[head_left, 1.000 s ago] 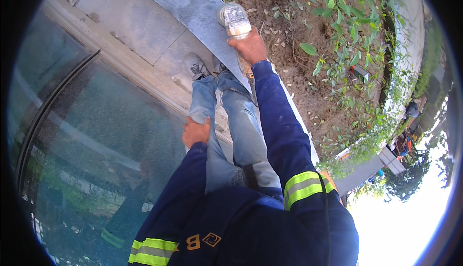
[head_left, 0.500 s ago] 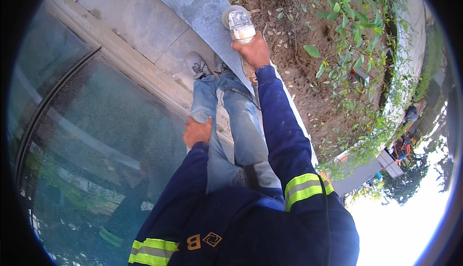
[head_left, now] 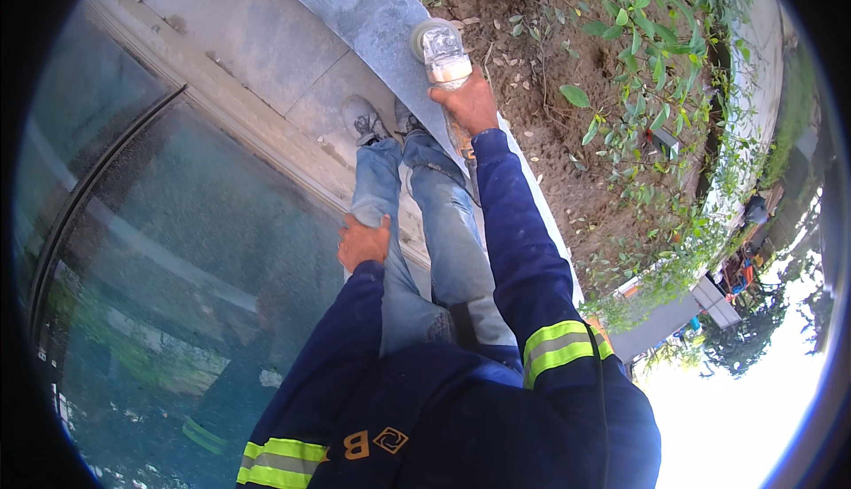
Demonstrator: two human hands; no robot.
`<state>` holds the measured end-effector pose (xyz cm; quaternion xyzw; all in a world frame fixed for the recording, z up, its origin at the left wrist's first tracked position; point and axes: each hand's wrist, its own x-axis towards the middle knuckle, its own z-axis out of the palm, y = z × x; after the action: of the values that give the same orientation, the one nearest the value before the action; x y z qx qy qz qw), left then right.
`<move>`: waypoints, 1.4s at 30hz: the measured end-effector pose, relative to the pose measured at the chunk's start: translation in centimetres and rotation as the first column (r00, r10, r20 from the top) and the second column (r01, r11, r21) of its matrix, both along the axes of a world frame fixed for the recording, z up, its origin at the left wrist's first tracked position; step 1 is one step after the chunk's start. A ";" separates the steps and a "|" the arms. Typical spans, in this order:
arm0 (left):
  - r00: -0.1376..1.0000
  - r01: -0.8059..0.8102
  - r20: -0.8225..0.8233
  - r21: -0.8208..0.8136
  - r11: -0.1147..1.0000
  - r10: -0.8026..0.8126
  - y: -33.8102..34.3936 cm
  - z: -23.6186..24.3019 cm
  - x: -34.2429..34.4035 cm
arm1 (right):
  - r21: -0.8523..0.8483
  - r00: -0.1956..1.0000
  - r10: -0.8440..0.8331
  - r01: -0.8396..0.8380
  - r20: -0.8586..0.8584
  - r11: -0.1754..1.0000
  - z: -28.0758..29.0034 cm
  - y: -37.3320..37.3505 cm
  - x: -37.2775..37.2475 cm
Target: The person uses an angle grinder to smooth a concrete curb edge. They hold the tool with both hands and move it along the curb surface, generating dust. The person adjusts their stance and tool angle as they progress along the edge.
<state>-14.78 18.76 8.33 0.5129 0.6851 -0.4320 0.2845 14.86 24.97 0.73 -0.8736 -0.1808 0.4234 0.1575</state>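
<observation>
In my right hand is an angle grinder with a dusty pale head. The fingers are wrapped round its body just behind the head, and its round disc lies at the edge of the grey stone ledge. Part of the orange grinder body is hidden behind my hand and wrist. My left hand rests on my left knee, thumb apart from the fingers, with no tool in it. My legs in worn jeans stand between the ledge and the window.
A large glass window with a dark frame bar runs along the left. Paving lies in front of my shoes. Beyond the ledge is a soil bed with leafy plants. A dark cord hangs over my right sleeve.
The grinder and my right hand have shifted very slightly nearer and to the right along the ledge. My left hand stays on the knee.
</observation>
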 end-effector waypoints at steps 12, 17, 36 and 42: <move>1.000 0.025 -0.016 -0.015 1.000 -0.025 0.1 0.3 0.6 | -0.020 0.981 0.182 -0.184 -0.060 0.983 -0.4 3.1 -2.8; 1.000 0.010 -0.007 -0.002 1.000 -0.010 -0.3 0.2 0.1 | -0.051 0.997 0.076 -0.076 -0.010 0.996 -0.3 -2.2 -3.5; 0.999 0.032 0.021 0.050 0.998 -0.033 -1.1 0.0 -0.3 | -0.089 0.998 0.067 -0.068 -0.014 0.994 0.4 -4.5 -4.1; 0.999 0.024 0.033 0.031 0.999 -0.025 -1.1 0.0 -0.6 | 0.017 0.997 -0.055 0.054 0.060 0.998 -1.0 -6.1 -2.0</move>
<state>-15.42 17.70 8.37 0.5328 0.6804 -0.4163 0.2827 12.88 18.87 -0.25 -0.8895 -0.1647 0.3907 0.1703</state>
